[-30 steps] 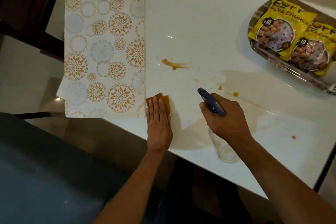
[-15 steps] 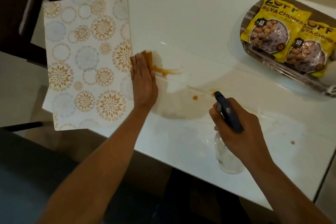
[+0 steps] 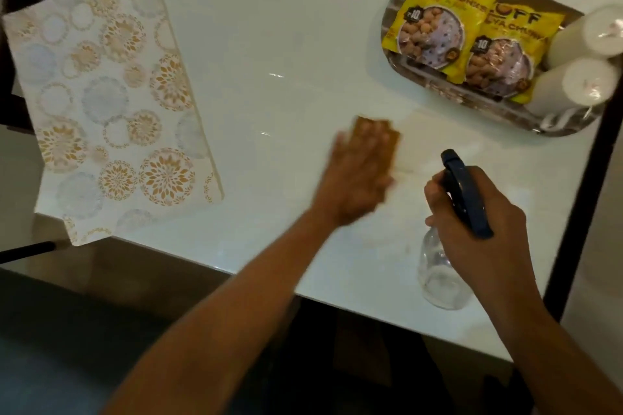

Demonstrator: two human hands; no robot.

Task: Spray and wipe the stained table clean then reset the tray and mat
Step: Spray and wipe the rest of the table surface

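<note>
Left hand (image 3: 354, 175) flat, fingers straight, pressing orange cloth (image 3: 381, 141) on white worktop (image 3: 269, 27); faint smear just right, nearer right hand (image 3: 478, 232) gripping clear blue-topped spray bottle (image 3: 441, 273)

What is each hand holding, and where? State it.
Right hand grips the spray bottle at its blue trigger head. Left hand presses flat on the orange cloth.

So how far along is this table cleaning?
Mostly wiped: the white glossy table shows only a faint smear beside the orange cloth. The left hand presses that cloth flat; its blur suggests wiping. The right hand grips the clear spray bottle with blue trigger. Left: resetting the skewed patterned mat and oval snack tray.
</note>
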